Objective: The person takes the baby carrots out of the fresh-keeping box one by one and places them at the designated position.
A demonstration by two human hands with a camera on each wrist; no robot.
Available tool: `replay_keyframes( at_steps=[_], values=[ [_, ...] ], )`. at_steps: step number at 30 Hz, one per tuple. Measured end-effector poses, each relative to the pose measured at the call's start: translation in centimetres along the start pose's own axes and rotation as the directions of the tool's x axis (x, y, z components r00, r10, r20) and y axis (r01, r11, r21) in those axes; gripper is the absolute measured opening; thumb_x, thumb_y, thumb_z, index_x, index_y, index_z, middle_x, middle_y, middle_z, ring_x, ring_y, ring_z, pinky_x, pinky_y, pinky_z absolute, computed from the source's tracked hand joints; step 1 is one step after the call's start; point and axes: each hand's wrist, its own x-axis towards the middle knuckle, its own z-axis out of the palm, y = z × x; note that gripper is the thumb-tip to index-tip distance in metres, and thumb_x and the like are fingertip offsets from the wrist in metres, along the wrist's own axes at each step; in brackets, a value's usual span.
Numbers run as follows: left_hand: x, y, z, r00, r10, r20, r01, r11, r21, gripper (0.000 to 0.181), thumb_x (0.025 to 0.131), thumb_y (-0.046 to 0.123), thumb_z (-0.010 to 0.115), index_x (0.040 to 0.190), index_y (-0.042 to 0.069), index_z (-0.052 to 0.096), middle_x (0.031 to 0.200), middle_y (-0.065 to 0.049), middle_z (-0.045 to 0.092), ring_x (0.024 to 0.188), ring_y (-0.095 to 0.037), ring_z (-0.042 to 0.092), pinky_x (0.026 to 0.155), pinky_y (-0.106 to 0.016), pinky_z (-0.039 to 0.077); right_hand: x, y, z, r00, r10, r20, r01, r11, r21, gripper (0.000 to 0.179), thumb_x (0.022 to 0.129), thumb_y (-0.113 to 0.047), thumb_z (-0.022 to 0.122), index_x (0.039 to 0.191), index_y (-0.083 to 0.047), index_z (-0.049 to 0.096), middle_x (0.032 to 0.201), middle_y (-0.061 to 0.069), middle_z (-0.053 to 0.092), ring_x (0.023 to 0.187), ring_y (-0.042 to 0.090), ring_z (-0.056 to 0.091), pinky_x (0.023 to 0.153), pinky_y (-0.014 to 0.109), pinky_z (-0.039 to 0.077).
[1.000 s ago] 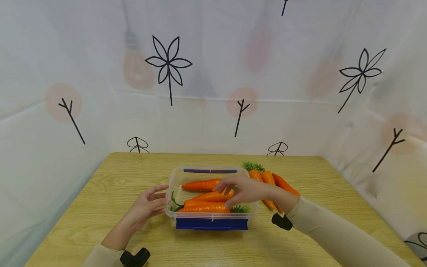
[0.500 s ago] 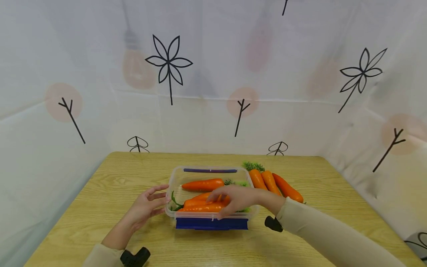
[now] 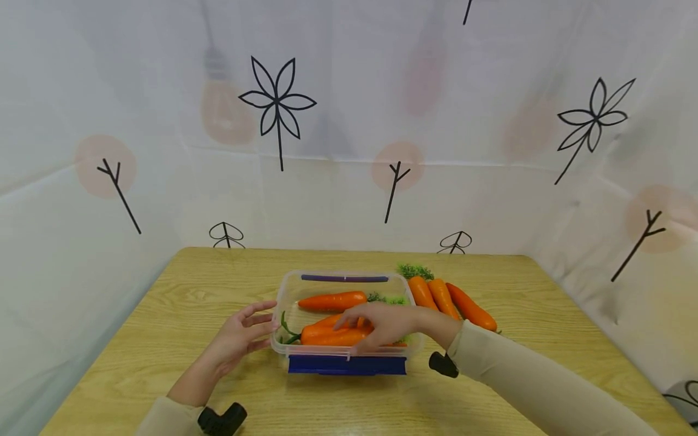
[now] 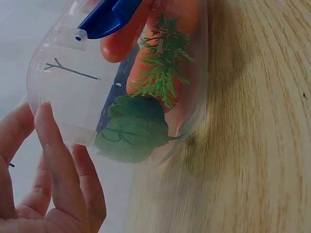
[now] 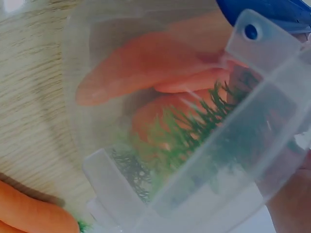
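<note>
A clear plastic box with blue latches holds several orange carrots. One carrot lies along its back side; another lies nearer the front, with green at its left end. My right hand reaches into the box from the right, its fingers and thumb bent over the front carrot, fingertips partly hidden. My left hand touches the box's left end with loosely spread fingers. Through the wall, the left wrist view shows feathery carrot tops and a broad green leaf.
Right of the box, a group of loose carrots lies on the wooden table, with leafy tops at the back. A patterned white cloth hangs behind the table and along its sides.
My right hand has moved left and lower over the front carrots. The frontmost carrot has shifted, and an orange part now shows right of my thumb. My left hand has stayed put.
</note>
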Motion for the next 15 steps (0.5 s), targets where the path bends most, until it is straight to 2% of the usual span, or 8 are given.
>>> replay_keyframes(
  at_steps=[5,15],
  values=[
    [-0.1,0.0,0.1,1.0,0.002,-0.001,-0.002,1.0,0.001,0.059,0.088,0.012,0.066,0.139,0.002,0.038,0.13,-0.021,0.044,0.101,-0.025,0.058,0.078,-0.032,0.052,-0.3,-0.1,-0.5,0.996,-0.085,-0.028,0.084,0.996,-0.03,0.039,0.087,-0.024,0.067,0.123,-0.011,0.058,0.116,-0.002,0.055,0.1,0.012,0.049,0.086,0.03,0.043],
    [-0.1,0.1,0.1,1.0,-0.006,-0.007,0.006,1.0,0.0,0.06,0.086,0.013,0.068,0.138,0.002,0.04,0.129,-0.021,0.046,0.1,-0.024,0.058,0.078,-0.031,0.052,-1.6,-0.8,-1.3,0.996,-0.041,-0.076,0.038,0.998,-0.045,0.034,0.087,-0.025,0.067,0.118,-0.012,0.061,0.112,-0.007,0.059,0.097,0.01,0.052,0.085,0.03,0.045]
  ],
)
